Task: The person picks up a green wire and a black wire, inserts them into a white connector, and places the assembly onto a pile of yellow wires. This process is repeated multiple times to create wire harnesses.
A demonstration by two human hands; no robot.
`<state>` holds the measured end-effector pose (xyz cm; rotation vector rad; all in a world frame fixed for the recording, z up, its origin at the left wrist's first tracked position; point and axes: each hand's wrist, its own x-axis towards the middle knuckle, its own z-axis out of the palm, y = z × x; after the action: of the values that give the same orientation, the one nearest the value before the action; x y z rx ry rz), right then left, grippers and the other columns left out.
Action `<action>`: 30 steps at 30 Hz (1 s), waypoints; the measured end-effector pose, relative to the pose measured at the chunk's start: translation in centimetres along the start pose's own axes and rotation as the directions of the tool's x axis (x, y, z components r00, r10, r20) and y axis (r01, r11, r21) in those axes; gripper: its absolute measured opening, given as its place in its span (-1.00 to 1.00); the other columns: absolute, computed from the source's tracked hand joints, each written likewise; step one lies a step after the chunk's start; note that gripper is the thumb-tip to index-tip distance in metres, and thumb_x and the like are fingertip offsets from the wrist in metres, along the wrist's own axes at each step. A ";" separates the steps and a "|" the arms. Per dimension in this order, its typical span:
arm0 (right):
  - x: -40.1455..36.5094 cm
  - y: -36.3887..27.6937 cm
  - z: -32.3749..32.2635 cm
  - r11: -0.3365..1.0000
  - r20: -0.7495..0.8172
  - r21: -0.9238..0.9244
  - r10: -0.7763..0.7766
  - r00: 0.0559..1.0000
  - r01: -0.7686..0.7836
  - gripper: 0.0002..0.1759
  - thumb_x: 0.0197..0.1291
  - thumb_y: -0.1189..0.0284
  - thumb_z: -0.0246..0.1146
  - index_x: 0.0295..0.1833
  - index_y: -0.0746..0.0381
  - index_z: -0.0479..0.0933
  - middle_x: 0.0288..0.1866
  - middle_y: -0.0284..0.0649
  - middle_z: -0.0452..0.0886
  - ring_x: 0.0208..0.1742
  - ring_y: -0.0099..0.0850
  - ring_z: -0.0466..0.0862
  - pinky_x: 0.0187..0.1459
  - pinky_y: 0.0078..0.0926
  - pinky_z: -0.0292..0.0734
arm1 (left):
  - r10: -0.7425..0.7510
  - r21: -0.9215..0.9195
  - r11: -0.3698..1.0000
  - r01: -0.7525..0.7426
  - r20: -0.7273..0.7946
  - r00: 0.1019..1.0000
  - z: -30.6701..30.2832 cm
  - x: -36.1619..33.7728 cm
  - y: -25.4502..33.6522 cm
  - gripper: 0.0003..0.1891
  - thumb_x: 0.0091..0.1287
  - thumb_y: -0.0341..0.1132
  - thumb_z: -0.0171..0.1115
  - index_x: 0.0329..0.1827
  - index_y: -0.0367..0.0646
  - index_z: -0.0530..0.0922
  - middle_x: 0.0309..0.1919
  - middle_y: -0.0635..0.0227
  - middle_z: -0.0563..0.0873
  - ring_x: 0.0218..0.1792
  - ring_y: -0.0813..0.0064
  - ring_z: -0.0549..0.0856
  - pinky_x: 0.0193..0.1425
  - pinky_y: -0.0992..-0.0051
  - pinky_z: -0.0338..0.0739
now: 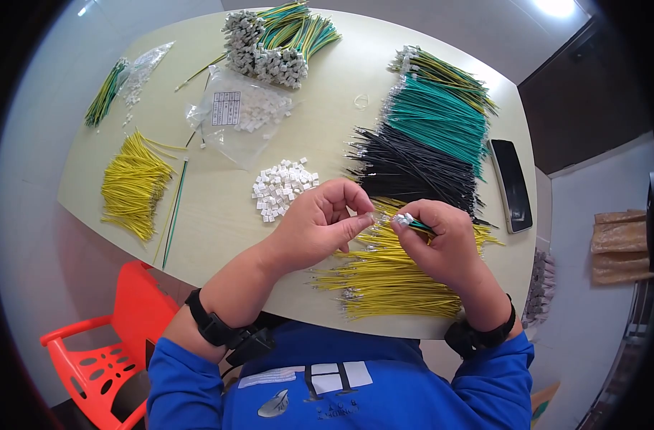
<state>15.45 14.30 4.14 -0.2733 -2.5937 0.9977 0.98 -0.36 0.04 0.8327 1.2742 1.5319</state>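
Note:
My left hand (321, 221) is in a pinch over the yellow wires, thumb and forefinger together. What lies between those fingertips is too small to make out. Close by on the right, my right hand (442, 240) grips a white connector (404, 219) with green wire trailing from it under the fingers. Below both hands spreads a layer of yellow wires (399, 287) with metal-tipped ends facing left. Loose white connector housings (278, 188) form a pile just left of my left hand.
Black wires (413, 168), green wires (438, 115) and a phone (510, 185) lie to the right. Finished-looking wire bundles (284, 50) and a bag of housings (241, 115) sit at the back. Another yellow wire pile (135, 186) is left. A red chair (119, 344) stands beside the table.

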 end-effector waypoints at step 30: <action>0.1 -0.1 0.3 0.999 0.004 0.028 0.027 1.000 -0.028 -0.95 0.07 0.56 0.28 -0.34 0.31 0.56 -0.52 -0.25 0.57 -0.52 -0.53 0.55 -0.45 -0.61 0.42 | 0.011 -0.053 0.999 -0.011 -0.015 1.000 0.0 0.2 0.1 -0.87 0.34 -0.44 0.18 -0.10 -0.25 0.56 -0.31 0.43 0.63 -0.44 0.76 0.58 -0.42 0.71 0.55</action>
<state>15.24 14.07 4.05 -0.3008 -2.5840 1.0446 0.93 -0.21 0.15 0.7969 1.2367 1.5765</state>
